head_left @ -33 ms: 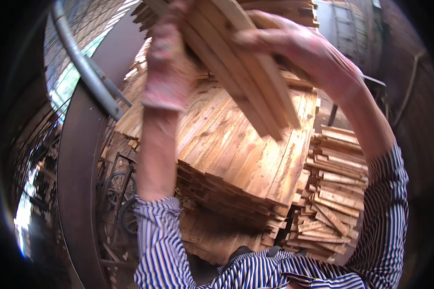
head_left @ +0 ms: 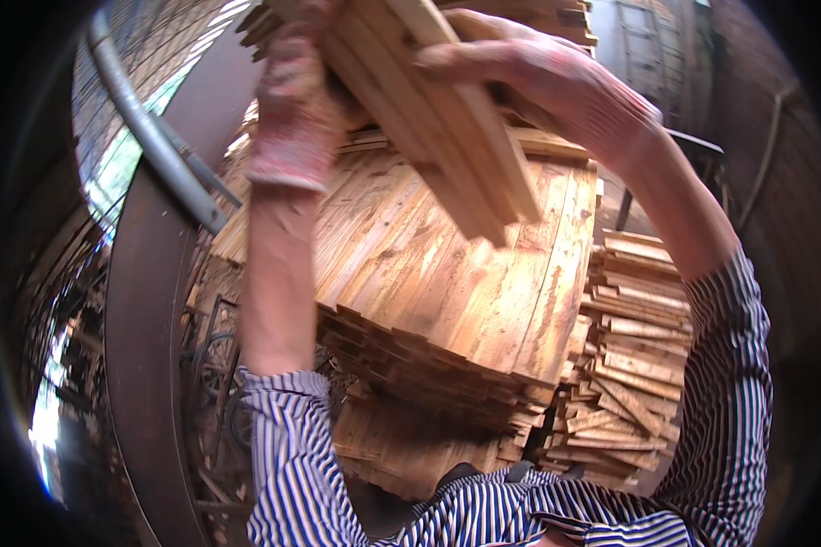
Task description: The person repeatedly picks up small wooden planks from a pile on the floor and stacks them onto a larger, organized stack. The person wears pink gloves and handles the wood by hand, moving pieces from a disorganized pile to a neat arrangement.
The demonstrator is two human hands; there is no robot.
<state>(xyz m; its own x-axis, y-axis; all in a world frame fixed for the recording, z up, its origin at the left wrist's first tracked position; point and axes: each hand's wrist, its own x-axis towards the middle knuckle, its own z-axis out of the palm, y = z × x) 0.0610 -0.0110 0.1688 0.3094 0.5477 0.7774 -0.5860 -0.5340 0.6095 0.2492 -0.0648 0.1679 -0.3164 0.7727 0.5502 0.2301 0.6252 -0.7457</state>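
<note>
A bundle of several narrow wooden boards [head_left: 420, 118] is held up at a slant, its near ends hanging over a wide stack of planks [head_left: 447, 264]. My left hand [head_left: 294, 118], in a pinkish-white work glove, grips the bundle's far left side; its fingers are blurred and partly hidden at the top edge. Gloved the same way, my right hand [head_left: 547, 82] clasps the bundle from the right, with fingers lying across the top board. The boards lie roughly lengthwise together, one edge raised above the rest.
Shorter wood pieces [head_left: 625, 365] are piled loosely to the right of the stack. More stacked wood [head_left: 556, 20] stands at the far side. On the left are a dark upright panel [head_left: 141, 365] and a slanting metal pipe [head_left: 155, 137]. A metal frame [head_left: 219, 383] stands low at the left.
Both hands and the board bundle have shifted slightly left and a little farther away. The grip looks the same.
</note>
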